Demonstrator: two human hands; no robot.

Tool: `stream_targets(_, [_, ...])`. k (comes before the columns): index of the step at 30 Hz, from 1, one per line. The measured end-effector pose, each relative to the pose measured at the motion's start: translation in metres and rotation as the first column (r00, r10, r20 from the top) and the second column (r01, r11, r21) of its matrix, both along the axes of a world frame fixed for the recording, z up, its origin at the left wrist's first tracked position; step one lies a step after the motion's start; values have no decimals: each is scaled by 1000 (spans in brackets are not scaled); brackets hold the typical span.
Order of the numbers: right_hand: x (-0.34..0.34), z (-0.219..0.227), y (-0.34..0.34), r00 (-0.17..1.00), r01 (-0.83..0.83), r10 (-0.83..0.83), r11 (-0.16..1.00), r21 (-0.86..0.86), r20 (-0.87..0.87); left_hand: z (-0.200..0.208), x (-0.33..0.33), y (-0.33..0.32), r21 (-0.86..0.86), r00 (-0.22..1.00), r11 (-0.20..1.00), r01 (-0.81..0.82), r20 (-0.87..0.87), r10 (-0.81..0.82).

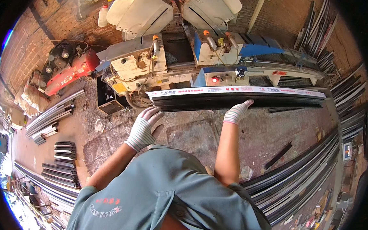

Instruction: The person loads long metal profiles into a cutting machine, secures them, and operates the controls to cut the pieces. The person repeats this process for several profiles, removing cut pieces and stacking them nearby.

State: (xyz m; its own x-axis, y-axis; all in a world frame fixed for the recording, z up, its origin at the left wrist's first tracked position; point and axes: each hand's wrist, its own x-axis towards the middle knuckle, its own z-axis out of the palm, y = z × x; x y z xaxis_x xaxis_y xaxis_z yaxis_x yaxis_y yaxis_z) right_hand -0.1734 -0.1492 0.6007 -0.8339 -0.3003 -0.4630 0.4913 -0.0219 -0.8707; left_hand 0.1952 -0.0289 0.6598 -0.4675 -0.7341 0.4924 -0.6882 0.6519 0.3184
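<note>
A long dark aluminium profile [234, 101] with a white printed film strip along its upper edge lies crosswise in front of me, by the near side of the cutting machine [145, 66]. My right hand [236, 112], in a white striped glove, grips its near lower edge right of the middle; the thumb shows, and the other fingers are mostly hidden. At the profile's left end is my left hand [143, 129], gloved alike. Its fingers are stretched out with the tips at the corner of the end, and the thumb stands apart.
A small blue machine block [220, 77] with a lit red button stands behind the profile. A red air compressor [73, 71] is at the far left. Long profiles [296, 177] lie on the floor at the right, and shorter stacks [65, 163] at the left. One dark offcut [278, 155] lies nearby.
</note>
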Motion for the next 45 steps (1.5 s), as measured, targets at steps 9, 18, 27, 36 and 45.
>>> stream_targets(9, [32, 20, 9, 999, -21, 18, 997, -73, -48, 13, -12, -8, -125, 994, 991, -54, 86, 65])
stream_targets(18, [59, 20, -12, 980, -58, 41, 995, -80, -195, -22, 13, -27, 138, 988, 987, -76, 142, 56])
stream_targets(27, [74, -12, -27, 854, -169, 181, 983, 70, -488, -91, 68, -78, 600, 941, 800, 12, 265, -212])
stream_targets(36, [93, -17, -57, 665, -92, 137, 991, 101, -734, -84, 116, -141, 533, 974, 831, 156, 55, -218])
stream_targets(45, [111, 9, -83, 393, -245, 250, 956, 161, -885, -10, 155, -191, 248, 974, 948, 198, -156, -163])
